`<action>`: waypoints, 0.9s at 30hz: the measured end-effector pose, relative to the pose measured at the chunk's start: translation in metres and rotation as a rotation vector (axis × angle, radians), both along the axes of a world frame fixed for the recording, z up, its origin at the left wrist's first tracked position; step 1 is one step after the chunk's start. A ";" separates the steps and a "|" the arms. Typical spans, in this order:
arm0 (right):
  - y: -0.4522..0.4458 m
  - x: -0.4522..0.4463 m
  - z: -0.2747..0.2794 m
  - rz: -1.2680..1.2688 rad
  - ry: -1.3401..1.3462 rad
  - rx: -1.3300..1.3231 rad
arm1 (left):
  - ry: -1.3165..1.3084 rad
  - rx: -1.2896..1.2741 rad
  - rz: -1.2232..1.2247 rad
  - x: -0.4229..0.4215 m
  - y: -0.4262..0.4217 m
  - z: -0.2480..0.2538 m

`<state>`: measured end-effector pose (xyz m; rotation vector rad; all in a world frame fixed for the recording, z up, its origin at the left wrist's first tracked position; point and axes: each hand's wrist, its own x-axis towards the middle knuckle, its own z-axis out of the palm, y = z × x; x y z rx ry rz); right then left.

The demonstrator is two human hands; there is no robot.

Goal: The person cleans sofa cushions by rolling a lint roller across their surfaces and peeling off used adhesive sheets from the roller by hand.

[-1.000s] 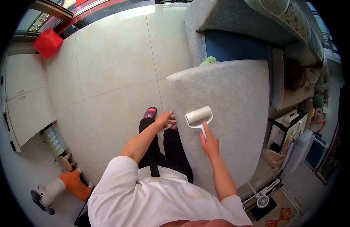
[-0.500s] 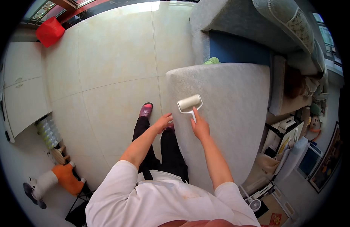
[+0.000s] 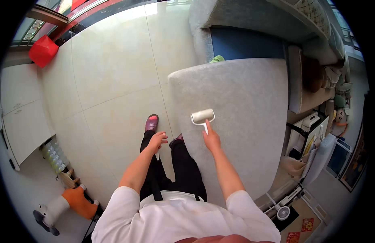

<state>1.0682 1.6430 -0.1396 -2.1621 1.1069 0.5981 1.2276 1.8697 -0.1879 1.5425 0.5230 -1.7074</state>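
Note:
My right hand (image 3: 212, 139) is closed round the white handle of a lint roller (image 3: 202, 116). The roller's pale cylinder lies against the grey plush cushion (image 3: 244, 101), near its left side. My left hand (image 3: 158, 141) hangs over my legs, left of the cushion, with its fingers apart and nothing seen in it.
Pale floor tiles (image 3: 114, 69) lie left of the cushion. A blue panel (image 3: 248, 43) and a green cloth (image 3: 217, 59) are beyond it. A red bin (image 3: 43, 51), a white cabinet (image 3: 23, 109) and a dog figure (image 3: 80, 202) stand left. A rack (image 3: 307, 133) stands right.
The lint roller in my right hand has moved over the cushion toward its left side. My left hand has drawn away from the cushion's edge, to the left. The camera view has shifted somewhat.

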 end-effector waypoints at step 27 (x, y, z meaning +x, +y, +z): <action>0.029 -0.121 0.031 -0.016 0.223 0.117 | -0.185 -0.139 -0.093 0.007 -0.057 0.011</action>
